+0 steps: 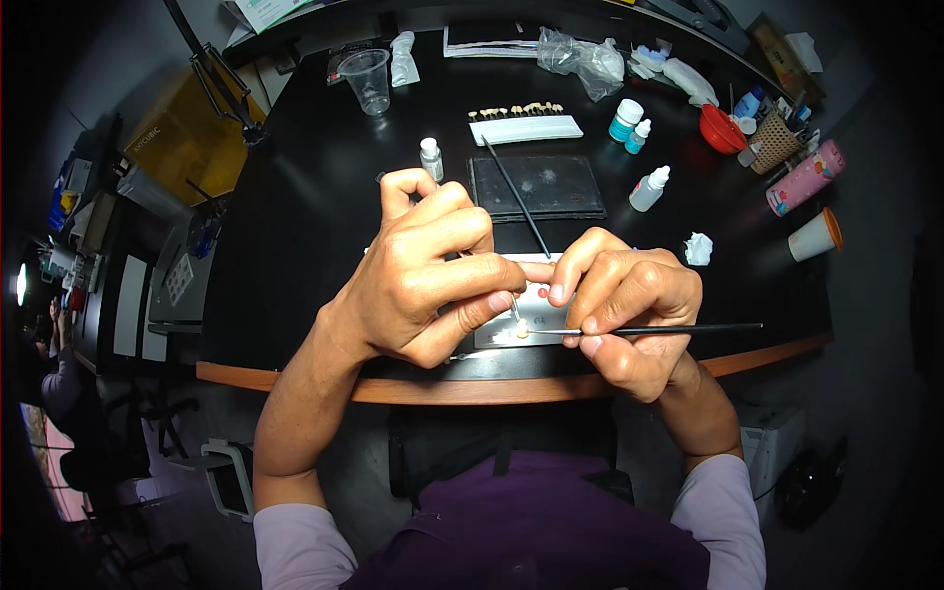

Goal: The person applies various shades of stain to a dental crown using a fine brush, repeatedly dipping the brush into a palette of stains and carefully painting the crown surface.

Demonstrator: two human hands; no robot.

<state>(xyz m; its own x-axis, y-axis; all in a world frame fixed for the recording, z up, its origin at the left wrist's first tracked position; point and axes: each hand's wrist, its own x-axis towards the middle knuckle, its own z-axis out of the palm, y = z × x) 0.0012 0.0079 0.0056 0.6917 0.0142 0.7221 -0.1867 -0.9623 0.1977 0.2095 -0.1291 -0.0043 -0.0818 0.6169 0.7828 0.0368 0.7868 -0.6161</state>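
My left hand (433, 275) is closed in a pinch on a thin metal holder (514, 307), with a small cream tooth-shaped piece (522, 330) at its lower end. From the other side my right hand (634, 310) grips a fine brush (688, 328) with a black handle. Its tip points left and meets or nearly meets the cream piece. Both hands' fingertips are close together above a white palette (492, 337), which carries a red spot. Behind them, a second dark-handled brush (515, 194) leans across a flat black case (575, 187).
A tooth shade guide (526, 130) stands behind the case. Small bottles (647, 189) flank it, beside a crumpled tissue (698, 249). Farther out are a clear plastic cup (368, 84), a red bowl (721, 129), a pink bottle (806, 179) and a paper cup (813, 237). Another person sits far left.
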